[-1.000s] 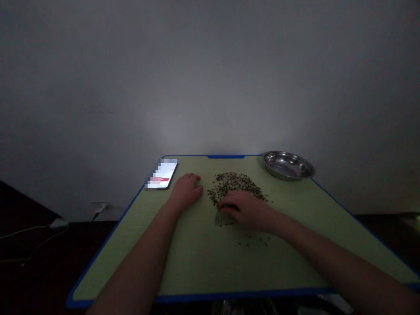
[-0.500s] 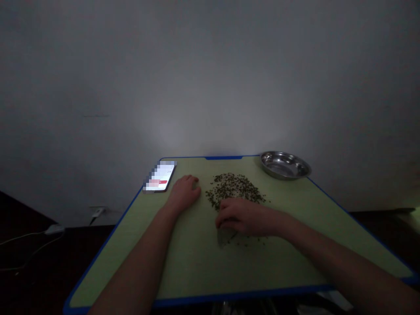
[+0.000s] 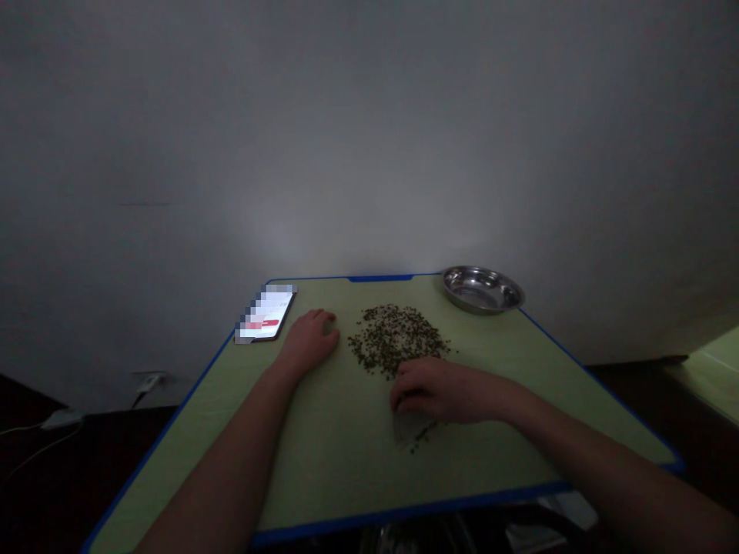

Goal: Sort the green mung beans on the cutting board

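On the table lies a loose heap of small dark green beans mixed with paler grains. My right hand is closed at the near side of the heap, fingers bent down on a clear, see-through thing that looks like a small cup or box; dim light blurs its shape. A few beans show at or through it. My left hand rests on the table left of the heap, thumb apart from the fingers, with nothing visible in it.
A phone with a lit screen lies at the far left of the table. A shallow steel bowl stands at the far right corner. The wall rises behind the table's blue edge. A cable plug is low on the left.
My right hand has drawn slightly nearer and away from the heap with the clear thing. The left hand stays in place on the table. The whole view has shifted a little.
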Available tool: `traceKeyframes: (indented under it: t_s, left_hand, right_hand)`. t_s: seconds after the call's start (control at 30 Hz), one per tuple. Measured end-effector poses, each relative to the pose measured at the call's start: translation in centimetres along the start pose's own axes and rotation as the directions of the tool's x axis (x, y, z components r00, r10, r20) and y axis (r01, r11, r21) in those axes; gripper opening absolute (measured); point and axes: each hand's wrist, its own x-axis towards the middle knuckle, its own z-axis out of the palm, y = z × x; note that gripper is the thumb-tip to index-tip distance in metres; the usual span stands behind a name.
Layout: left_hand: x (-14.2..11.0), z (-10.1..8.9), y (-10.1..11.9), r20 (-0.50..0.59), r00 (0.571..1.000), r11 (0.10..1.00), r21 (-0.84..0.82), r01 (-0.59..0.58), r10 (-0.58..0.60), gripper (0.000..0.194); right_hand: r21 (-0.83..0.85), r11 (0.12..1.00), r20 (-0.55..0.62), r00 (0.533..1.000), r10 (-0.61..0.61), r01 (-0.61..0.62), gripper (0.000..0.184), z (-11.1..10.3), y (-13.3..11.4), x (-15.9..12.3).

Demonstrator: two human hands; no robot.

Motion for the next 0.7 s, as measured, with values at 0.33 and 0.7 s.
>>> traceKeyframes:
  t_s: [0.33,0.7]
  left_hand:
    - [0.0,0.1,-0.1,-0.008,1.0,1.0,-0.012,0.009,-0.009,0.038]
    - [0.1,0.1,-0.1,0.0,1.0,1.0,-0.003,-0.002,0.002,0.039]
  right_hand:
    - [-0.046,0.979,-0.169,0.967,0.19,-0.2,0.014,-0.8,2.2,-1.7]
    - [0.025,0.94,-0.215,0.917,0.336,-0.339,0.014,1.4,0.8,-3.3]
